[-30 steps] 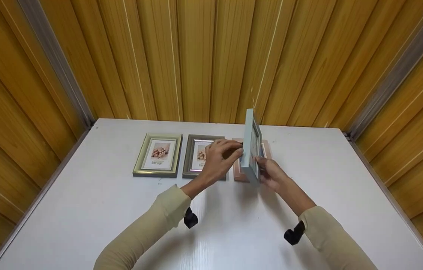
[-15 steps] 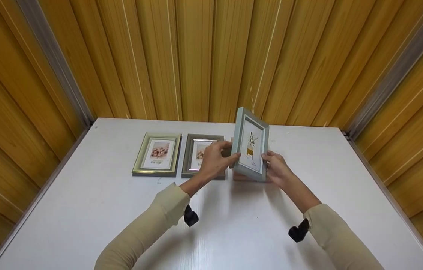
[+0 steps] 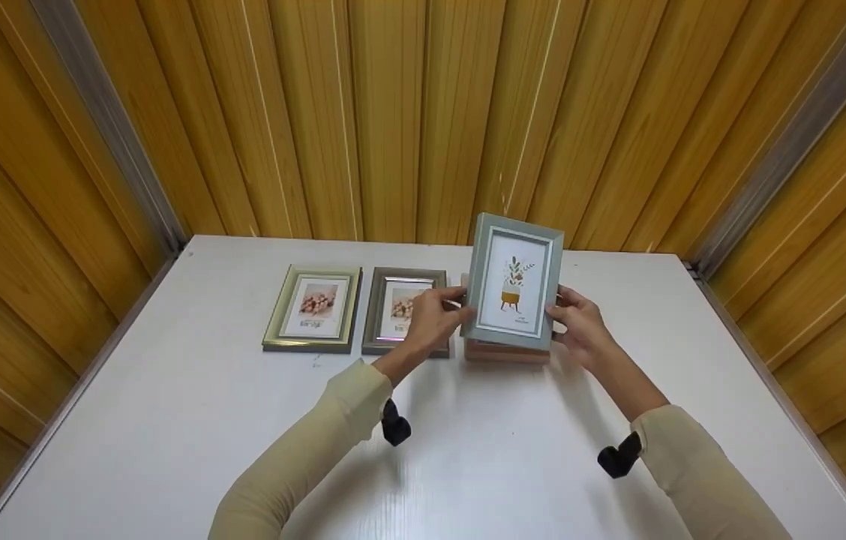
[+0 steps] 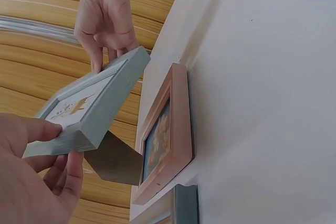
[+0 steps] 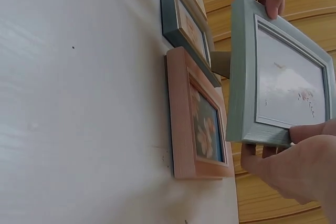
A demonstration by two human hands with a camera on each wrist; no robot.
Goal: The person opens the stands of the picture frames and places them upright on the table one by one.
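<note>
A pale blue-green picture frame (image 3: pixel 475 289) with a potted-plant print faces the head camera, tilted back above the table. My left hand (image 3: pixel 432 319) pinches its left edge, thumb on the front and fingers behind. On the opposite edge my right hand (image 3: pixel 580 324) grips it the same way. A brown support flap (image 4: pixel 114 160) sticks out from its back in the left wrist view. Beneath it lies a pink picture frame (image 5: pixel 184 114) with a flower print, mostly covered in the head view but plain in both wrist views.
Left of the pink frame lie a grey-brown picture frame (image 3: pixel 374 311) and a gold-green picture frame (image 3: pixel 354 307), in a row on the white table (image 3: pixel 168 420). A wood-patterned wall (image 3: pixel 389 120) rises behind the table's far edge.
The blue-green frame has turned from edge-on to face the head camera, its print coming into view. My right hand has swung to the right with its edge; the left keeps its hold.
</note>
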